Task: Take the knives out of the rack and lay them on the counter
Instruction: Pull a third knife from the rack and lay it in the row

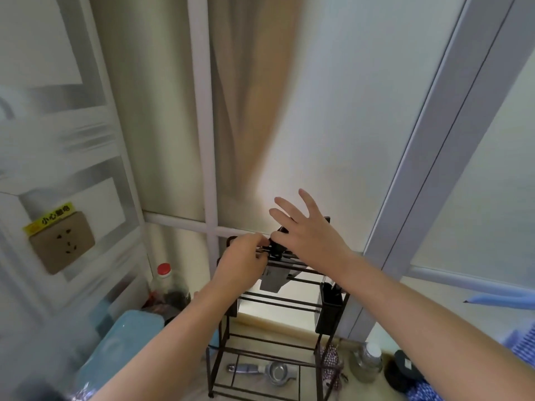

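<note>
Rack: a dark wire rack (289,302) stands on the pale surface (202,380) against the far frosted window, with open tiers of thin bars.
Knives: dark handles (278,246) stick up at the rack's top rail; one broad grey blade (272,280) hangs down between the bars beneath them. How many knives there are cannot be told.
Left hand: the left hand (241,259) is at the top rail, its fingers (259,245) curled in and pinched at the rail or a handle just beside the dark handles; which one it grips is blurred.
Right hand: the right hand (307,230) hovers over the handles with fingers spread and released, grasping nothing.
Handling: the broad blade looks like a cleaver's, so likely stiff, top-heavy once lifted, and sharp along the lower edge; the steel would be slick.
Where to hold: by the dark handle only, wrapped fully, and drawn straight up so the blade clears the bars without catching.
Steadying: the rack looks light and may tip or shift, so one hand on the top rail seems wise.
Laying down: flat on the surface, near the rack's foot, edge turned away.
Nearby: a red-capped bottle (163,277) stands left of the rack; a metal squeezer (265,370) lies under it.
</note>
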